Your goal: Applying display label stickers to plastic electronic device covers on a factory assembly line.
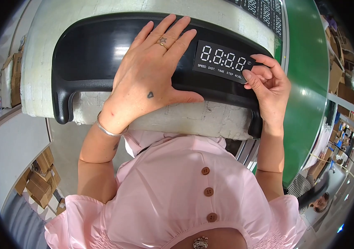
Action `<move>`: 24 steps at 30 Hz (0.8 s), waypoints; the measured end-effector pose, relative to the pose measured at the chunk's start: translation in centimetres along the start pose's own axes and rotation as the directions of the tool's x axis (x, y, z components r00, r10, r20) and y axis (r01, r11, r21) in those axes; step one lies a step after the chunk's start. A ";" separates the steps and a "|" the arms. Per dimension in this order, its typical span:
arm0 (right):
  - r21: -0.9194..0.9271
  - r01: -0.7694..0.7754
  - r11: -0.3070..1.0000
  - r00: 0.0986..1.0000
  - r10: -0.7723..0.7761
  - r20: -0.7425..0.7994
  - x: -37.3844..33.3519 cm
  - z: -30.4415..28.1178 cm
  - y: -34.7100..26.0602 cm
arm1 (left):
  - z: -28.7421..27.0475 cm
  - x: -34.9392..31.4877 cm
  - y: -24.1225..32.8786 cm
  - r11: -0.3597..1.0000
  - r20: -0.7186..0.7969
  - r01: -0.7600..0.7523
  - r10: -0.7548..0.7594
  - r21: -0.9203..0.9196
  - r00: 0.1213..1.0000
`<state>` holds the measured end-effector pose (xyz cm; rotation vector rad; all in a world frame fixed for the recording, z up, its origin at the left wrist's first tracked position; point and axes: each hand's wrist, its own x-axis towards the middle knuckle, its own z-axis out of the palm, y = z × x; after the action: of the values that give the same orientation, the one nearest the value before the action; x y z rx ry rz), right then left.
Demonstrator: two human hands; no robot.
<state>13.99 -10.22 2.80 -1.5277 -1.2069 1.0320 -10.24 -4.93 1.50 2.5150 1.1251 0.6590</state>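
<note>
A long glossy black plastic panel point(90, 50) with rounded corners and a short leg at each end lies before me on a pale, padded work surface. My left hand point(150, 68) rests flat on its middle, fingers spread and thumb stretched to the right. At the panel's right part is a dark rectangular display label point(220, 62) printed with white digits and small lettering. My right hand point(270, 79) pinches this label's right end between thumb and forefinger, the other fingers curled. Whether the label's left end touches the panel, I cannot tell.
Beyond the panel at the upper right lie more dark printed labels point(264, 12). A green surface point(301, 83) runs along the right side. Cardboard boxes point(40, 184) stand at the lower left. Another person point(320, 203) is at the far right.
</note>
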 end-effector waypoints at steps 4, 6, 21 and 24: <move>-0.004 -0.013 1.000 1.000 0.013 0.007 0.0 0.1 -0.1 | -0.2 0.0 0.0 1.000 0.017 0.009 -0.009 -0.002 1.000; -0.005 -0.017 1.000 1.000 0.017 0.014 0.1 0.0 0.0 | -0.2 0.0 0.0 1.000 0.039 0.018 -0.018 -0.004 0.999; 0.011 -0.053 0.999 0.998 0.052 0.033 0.1 -0.1 -0.1 | -0.3 0.0 0.0 0.999 0.020 -0.005 0.006 -0.032 1.000; 0.016 -0.048 0.999 0.998 0.047 0.043 0.1 -0.1 0.0 | -0.3 -0.1 0.1 0.999 0.006 0.006 -0.006 -0.051 1.000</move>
<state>14.10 -10.16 2.87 -1.5351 -1.1933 1.1080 -10.37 -5.02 1.79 2.4684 1.1001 0.6698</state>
